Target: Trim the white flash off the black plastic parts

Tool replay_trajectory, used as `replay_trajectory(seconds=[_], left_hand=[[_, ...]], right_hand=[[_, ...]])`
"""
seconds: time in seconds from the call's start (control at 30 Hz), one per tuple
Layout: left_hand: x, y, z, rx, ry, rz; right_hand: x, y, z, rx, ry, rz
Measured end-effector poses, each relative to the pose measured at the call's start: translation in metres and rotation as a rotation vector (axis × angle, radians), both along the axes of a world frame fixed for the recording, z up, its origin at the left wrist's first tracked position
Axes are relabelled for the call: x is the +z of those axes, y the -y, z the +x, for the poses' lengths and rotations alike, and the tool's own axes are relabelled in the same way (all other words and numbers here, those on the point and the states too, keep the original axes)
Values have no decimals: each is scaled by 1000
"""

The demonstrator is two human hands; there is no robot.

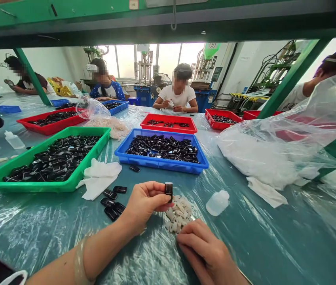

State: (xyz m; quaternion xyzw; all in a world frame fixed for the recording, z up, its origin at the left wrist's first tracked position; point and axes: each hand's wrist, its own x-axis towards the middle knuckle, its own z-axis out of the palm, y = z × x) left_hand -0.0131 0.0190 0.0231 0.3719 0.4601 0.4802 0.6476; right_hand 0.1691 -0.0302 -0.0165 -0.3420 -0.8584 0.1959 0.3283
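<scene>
Pinched between the thumb and fingers of my left hand (147, 204) is a small black part (168, 192), held upright. Beyond its lower end lies a pile of small whitish pieces (179, 211) on the plastic-covered table. My right hand (205, 249) rests at the near edge of that pile with its fingers drawn together; whatever its fingertips hold, if anything, is hidden. Several loose black parts (111, 209) lie left of my left hand. A blue tray (158, 163) full of black parts stands in front of my hands.
A green tray (34, 187) of black parts and a white cloth (101, 176) are at left. To the right are a small translucent bottle (217, 202) and a large clear plastic bag (262, 158). Red trays (168, 128) stand farther back; several people sit across the table.
</scene>
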Motion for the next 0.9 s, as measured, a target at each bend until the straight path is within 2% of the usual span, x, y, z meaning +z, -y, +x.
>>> replay_trajectory(seconds=[0.1,0.23,0.33,0.4,0.47,0.63,0.73,0.9], left_hand=[[4,-5,-7,43,13,22],[6,-12,-16,85,44,35],[6,-14,-20,98,72,47],[7,-14,-21,103,94,58],[8,-13,-22,108,118,69],[12,-11,-24,105,168,54],[13,-10,-24,75,192,27],[12,-8,-22,17,223,-13]], right_hand=[[-1,-1,0,-11,10,52],[8,-3,-4,36,97,93],[17,-11,-18,48,238,159],[19,-20,-34,10,324,211],[14,-31,-51,-46,386,223],[-8,-52,-87,-208,581,224],[-14,-54,-95,-271,691,205],[-11,-53,-93,-296,807,127]])
